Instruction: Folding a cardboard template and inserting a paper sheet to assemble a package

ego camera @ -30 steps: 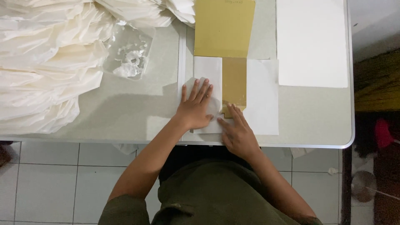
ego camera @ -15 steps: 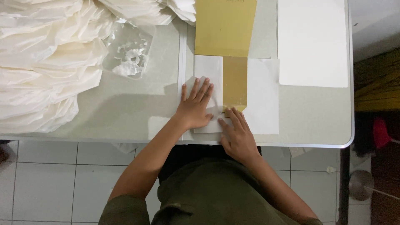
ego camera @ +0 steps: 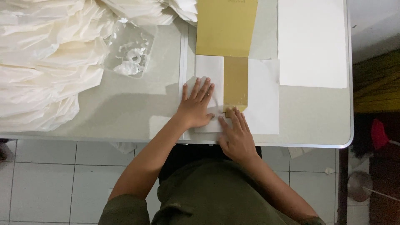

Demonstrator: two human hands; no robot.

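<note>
My left hand (ego camera: 196, 106) lies flat, fingers spread, on a white sheet of paper (ego camera: 262, 96) near the table's front edge. My right hand (ego camera: 236, 135) rests beside it, fingers pressing the near end of a narrow gold strip (ego camera: 235, 82) that lies on the white sheet. A larger gold card (ego camera: 225, 26) lies just beyond the strip, touching its far end. Neither hand grips anything; both press down on the paper.
A big heap of cream tissue-like paper (ego camera: 41, 58) fills the table's left side. A clear plastic bag (ego camera: 131, 52) lies next to it. A large white sheet (ego camera: 312, 41) sits at the right. The grey table's front edge (ego camera: 291, 145) runs close to my body; tiled floor below.
My left hand has slid slightly away from me over the white sheet. My right hand has stayed at the strip's near end with small finger shifts.
</note>
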